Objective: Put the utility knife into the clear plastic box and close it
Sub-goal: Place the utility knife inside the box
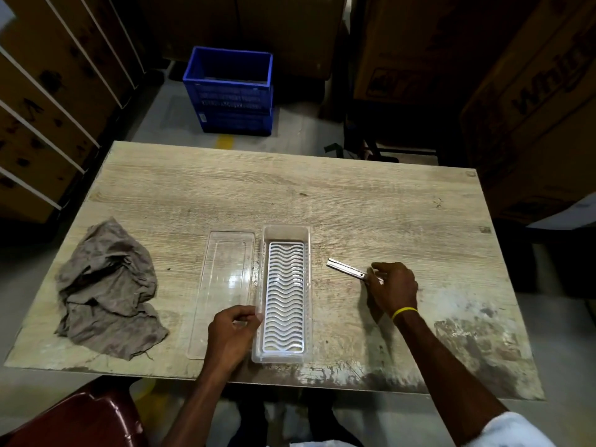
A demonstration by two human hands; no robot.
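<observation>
Right hand (394, 287) is pinching the utility knife (350, 270) at the box's three o'clock; left hand (233, 330) is gripping the clear plastic box (285, 230) rim, steadying it for loading.

— What sort of room is this?

— A storeroom, dim at the back. Tall cardboard cartons (532, 101) stand stacked along the right, one with large dark lettering on its side. More brown cartons (48, 101) bound with white straps line the left.

— And the floor?

— Pale grey, with a yellow mark (224, 141) just beyond the table. A blue plastic crate (229, 91) sits on it, farther back.

— The furniture?

— A wooden table (290, 195), light grain, its near edge worn and chipped with whitish patches at the right. A dark red plastic chair (84, 417) stands at the near left corner.

— Light?

— It falls brightest on the tabletop; the cartons behind stay in shadow.
</observation>
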